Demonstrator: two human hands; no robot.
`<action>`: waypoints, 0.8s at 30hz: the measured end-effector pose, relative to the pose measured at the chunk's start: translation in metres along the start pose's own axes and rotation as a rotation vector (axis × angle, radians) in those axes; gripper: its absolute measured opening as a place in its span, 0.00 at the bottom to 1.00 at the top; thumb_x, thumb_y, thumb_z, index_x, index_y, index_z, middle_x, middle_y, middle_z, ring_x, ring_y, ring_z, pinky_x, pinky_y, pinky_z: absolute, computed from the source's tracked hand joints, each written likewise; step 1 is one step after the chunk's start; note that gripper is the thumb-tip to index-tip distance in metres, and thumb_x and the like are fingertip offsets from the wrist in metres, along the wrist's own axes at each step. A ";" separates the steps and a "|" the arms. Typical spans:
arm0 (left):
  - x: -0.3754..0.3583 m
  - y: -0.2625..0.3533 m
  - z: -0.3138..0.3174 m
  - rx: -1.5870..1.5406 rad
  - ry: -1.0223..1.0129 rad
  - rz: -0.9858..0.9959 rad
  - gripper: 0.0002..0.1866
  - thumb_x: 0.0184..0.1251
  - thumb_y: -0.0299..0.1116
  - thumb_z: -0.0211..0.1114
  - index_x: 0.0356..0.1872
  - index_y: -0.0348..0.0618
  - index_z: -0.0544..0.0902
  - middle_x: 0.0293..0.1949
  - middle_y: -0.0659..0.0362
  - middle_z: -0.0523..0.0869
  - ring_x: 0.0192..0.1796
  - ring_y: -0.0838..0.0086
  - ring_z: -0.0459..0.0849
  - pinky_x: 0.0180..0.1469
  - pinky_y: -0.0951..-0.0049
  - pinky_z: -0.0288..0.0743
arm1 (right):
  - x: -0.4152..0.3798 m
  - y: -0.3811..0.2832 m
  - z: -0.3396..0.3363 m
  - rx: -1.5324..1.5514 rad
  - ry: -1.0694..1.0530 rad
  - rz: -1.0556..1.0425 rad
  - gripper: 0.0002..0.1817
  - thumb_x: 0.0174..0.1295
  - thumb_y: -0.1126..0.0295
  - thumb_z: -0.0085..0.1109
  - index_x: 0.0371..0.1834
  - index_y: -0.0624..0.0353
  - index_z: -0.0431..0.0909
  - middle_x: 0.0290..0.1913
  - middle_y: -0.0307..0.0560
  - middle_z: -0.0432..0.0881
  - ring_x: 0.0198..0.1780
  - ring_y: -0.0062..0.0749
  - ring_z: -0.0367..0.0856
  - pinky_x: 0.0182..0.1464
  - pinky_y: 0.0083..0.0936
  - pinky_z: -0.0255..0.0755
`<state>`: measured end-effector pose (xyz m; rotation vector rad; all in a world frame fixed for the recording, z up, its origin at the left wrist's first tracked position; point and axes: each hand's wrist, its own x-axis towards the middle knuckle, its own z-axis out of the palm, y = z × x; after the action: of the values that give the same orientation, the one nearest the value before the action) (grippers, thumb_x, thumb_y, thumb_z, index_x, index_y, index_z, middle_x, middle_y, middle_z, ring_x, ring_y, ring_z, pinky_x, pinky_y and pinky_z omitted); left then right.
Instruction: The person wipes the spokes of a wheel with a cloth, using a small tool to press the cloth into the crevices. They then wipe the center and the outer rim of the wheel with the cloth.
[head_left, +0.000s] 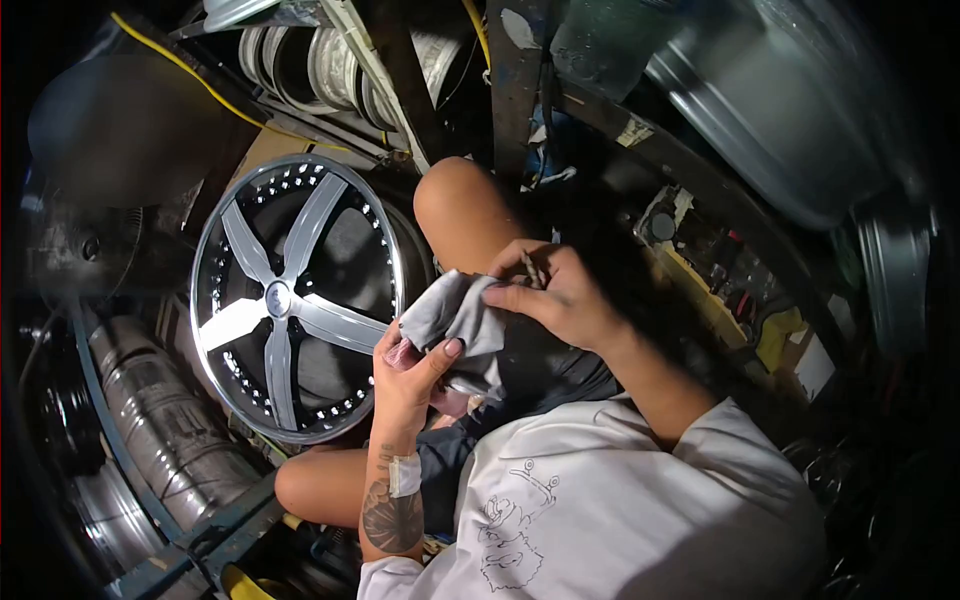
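A bunched grey cloth (455, 310) is between my two hands, over my lap. My left hand (408, 375) is closed around its lower left part, with the thumb lying on top. At the cloth's upper right edge, my right hand (560, 300) pinches it between thumb and finger. A small thin tool (533, 270) also sticks out from the fingers of that right hand; its kind is not clear. To the left of my hands stands a large five-spoke alloy wheel (278, 299), silver with a dark, bolt-studded rim.
Several bare wheel rims (330, 70) sit on a rack at the back. Another large rim (760, 130) is at upper right. A tray of tools (715, 290) lies to the right. Metal cylinders (160, 410) and a blue frame bar (150, 570) are at lower left.
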<state>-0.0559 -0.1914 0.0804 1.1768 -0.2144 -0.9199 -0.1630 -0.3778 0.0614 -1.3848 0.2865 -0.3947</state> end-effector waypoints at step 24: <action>-0.025 -0.060 0.015 0.554 -0.511 0.109 0.10 0.54 0.24 0.75 0.39 0.34 0.90 0.33 0.53 0.88 0.36 0.64 0.88 0.42 0.69 0.79 | -0.081 -0.013 -0.040 0.440 -0.550 -0.009 0.05 0.68 0.76 0.70 0.41 0.68 0.90 0.80 0.63 0.69 0.80 0.44 0.69 0.74 0.39 0.63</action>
<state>-0.1111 -0.1892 0.0429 1.3933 -0.9869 -1.0876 -0.2541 -0.3799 0.0644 -1.0094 -0.2487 -0.0640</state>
